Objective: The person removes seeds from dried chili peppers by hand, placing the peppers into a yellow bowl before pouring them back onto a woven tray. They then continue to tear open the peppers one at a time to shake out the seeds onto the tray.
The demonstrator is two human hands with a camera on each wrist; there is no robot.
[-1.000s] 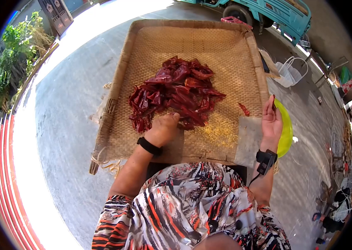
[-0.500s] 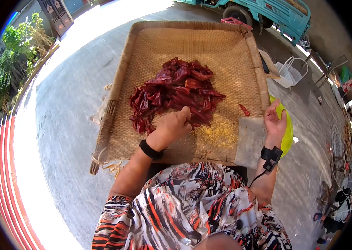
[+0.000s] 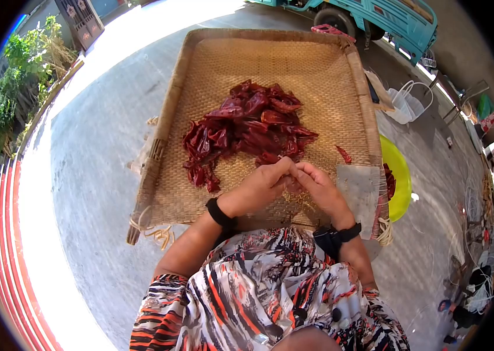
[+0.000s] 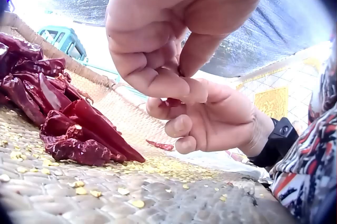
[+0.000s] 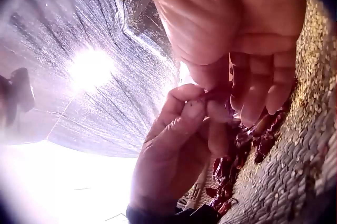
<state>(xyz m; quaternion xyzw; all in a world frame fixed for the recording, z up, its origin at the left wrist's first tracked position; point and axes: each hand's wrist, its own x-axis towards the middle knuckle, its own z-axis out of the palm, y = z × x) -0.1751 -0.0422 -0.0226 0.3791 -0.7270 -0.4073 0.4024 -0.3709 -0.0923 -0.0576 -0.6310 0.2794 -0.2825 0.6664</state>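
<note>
My left hand (image 3: 261,187) and right hand (image 3: 320,190) meet over the near part of a woven tray (image 3: 212,64). Between their fingertips they pinch a dried red chili (image 4: 171,102), mostly hidden by the fingers. In the left wrist view, the right hand's other fingers are loosely bent. Just beyond the hands lies a heap of dark red dried chilies (image 3: 247,126). Pale yellow seeds (image 4: 168,167) are scattered on the weave below them. One small chili piece (image 3: 343,154) lies apart, right of the heap.
A yellow-green bowl (image 3: 399,169) with red chilies inside stands beyond the tray's right edge. A grey patch (image 3: 359,187) covers the tray's near right corner. White baskets (image 3: 408,102) and a teal cart (image 3: 396,26) are farther off on the concrete floor.
The right hand has come from over the bowl, leftward to meet the left hand. The left hand has lifted from the heap's near edge and moved right.
</note>
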